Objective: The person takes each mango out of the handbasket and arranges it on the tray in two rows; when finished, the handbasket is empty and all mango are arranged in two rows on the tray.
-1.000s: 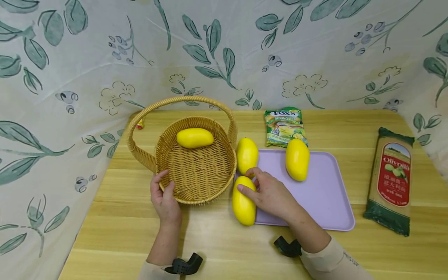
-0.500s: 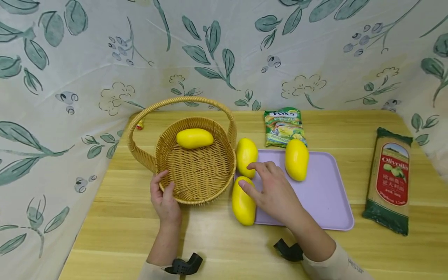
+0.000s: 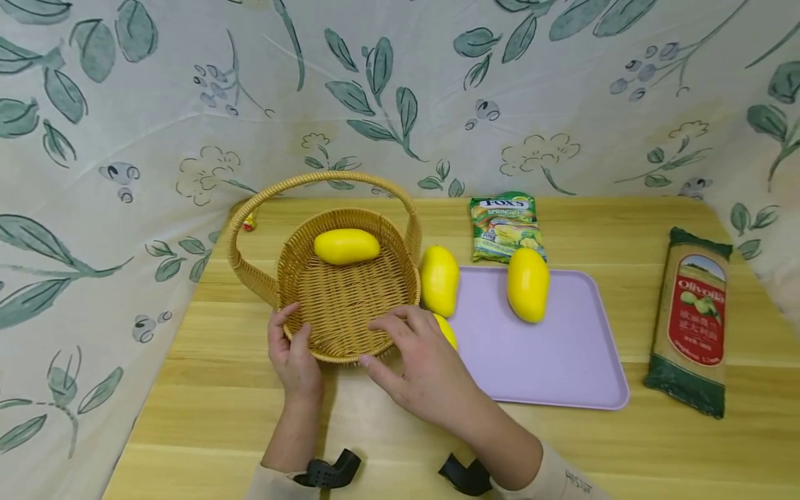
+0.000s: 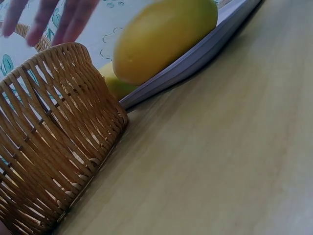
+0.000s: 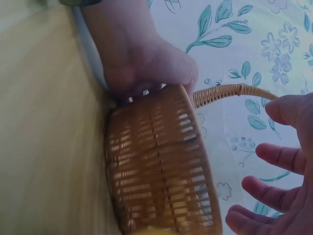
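A wicker basket with a tall arched handle stands on the left of the table, one yellow mango lying inside at the back. My left hand grips its front-left rim, thumb over the edge. Fingers spread and holding nothing, my right hand hovers by the basket's front-right rim; the right wrist view shows its fingers apart. Behind that hand, a second mango is mostly hidden. Another mango lies between basket and lilac tray, and one more mango rests at the tray's back edge.
Behind the tray lies a green candy bag. A long pasta packet is at the far right. Something small, red and yellow, sits behind the basket handle at left. A leaf-patterned cloth hangs along the back.
My right hand has let go of the front mango and moved left, from the tray's left edge to the basket's front-right rim. The left hand and the basket have stayed in place.
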`<action>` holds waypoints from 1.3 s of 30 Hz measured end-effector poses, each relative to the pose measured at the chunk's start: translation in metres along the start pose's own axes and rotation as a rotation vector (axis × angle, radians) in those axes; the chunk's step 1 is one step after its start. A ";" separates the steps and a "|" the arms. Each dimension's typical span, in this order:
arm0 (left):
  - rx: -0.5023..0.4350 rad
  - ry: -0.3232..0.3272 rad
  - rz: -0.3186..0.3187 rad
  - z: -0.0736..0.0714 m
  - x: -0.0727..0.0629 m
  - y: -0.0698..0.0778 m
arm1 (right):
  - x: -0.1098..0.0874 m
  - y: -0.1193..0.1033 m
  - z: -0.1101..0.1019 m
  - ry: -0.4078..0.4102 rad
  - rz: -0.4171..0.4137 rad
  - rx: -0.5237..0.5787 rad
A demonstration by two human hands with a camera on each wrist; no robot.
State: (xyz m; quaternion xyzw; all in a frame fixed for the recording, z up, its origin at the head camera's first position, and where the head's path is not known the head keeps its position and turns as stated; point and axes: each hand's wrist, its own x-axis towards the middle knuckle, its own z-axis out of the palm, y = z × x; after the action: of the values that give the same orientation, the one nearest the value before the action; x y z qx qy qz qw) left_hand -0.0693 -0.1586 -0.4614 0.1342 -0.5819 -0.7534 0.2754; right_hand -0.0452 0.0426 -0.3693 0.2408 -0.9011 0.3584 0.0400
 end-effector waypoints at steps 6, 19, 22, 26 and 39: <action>0.014 -0.016 0.022 -0.001 0.002 -0.001 | 0.033 -0.019 0.016 0.018 -0.002 -0.016; 0.020 0.025 0.054 0.000 0.003 -0.002 | 0.112 -0.027 0.043 -0.019 0.067 -0.251; 0.013 0.022 0.042 -0.001 0.004 -0.001 | 0.120 -0.021 0.047 -0.033 0.078 -0.281; 0.012 0.015 0.026 -0.001 0.003 0.000 | 0.127 -0.014 0.052 -0.072 0.128 -0.310; -0.020 0.002 0.015 0.000 0.003 0.000 | 0.144 0.002 0.062 -0.110 0.175 -0.373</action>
State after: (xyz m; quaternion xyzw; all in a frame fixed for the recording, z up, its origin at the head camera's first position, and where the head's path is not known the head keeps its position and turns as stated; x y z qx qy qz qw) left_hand -0.0719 -0.1602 -0.4605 0.1280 -0.5751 -0.7568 0.2831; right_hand -0.1669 -0.0559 -0.3815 0.1691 -0.9701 0.1739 0.0033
